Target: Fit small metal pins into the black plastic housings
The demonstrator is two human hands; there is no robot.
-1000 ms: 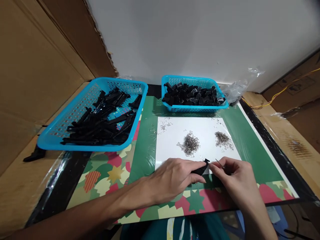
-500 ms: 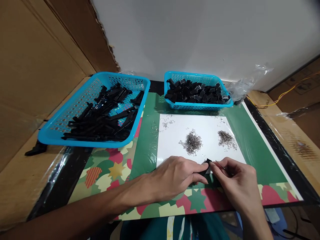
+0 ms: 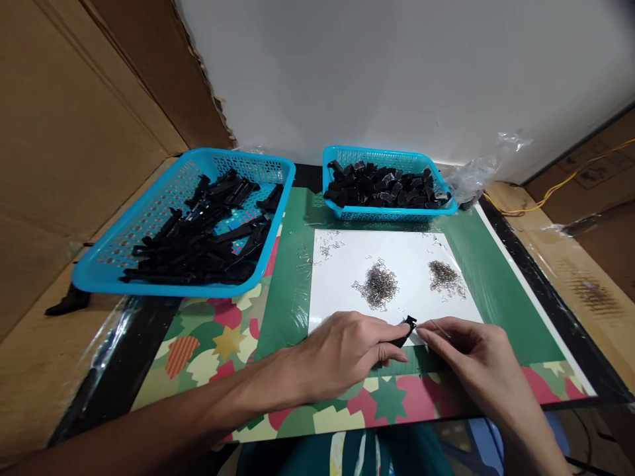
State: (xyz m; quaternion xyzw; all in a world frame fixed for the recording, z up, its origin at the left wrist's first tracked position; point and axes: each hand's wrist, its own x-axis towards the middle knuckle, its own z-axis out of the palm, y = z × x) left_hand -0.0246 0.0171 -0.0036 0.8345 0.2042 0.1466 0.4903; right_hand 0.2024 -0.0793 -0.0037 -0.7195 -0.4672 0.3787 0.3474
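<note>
My left hand (image 3: 350, 347) pinches a small black plastic part (image 3: 409, 325) over the front edge of a white sheet (image 3: 342, 291). Most of that part is hidden under the fingers; its notched end sticks out to the right. Just right of it, my right hand (image 3: 466, 344) is closed on a thin pin-like metal tool (image 3: 440, 328), its fingertips almost at the black part. On the sheet beyond the hands lie a larger pile of tiny bent metal wire pieces (image 3: 380, 284) and a smaller pile (image 3: 444, 274). More loose pieces are scattered near the sheet's upper left corner.
A large blue basket (image 3: 163, 288) of long black plastic parts (image 3: 198, 248) stands at the left. Behind the sheet, a smaller blue basket (image 3: 391, 215) holds short black parts (image 3: 381, 185). A clear plastic bag (image 3: 471, 178) lies beside it. Cardboard (image 3: 74, 99) borders the left side.
My right hand has shifted slightly away to the right, so the black part's notched end shows more. The left hand keeps its grip. The whole view has moved slightly.
</note>
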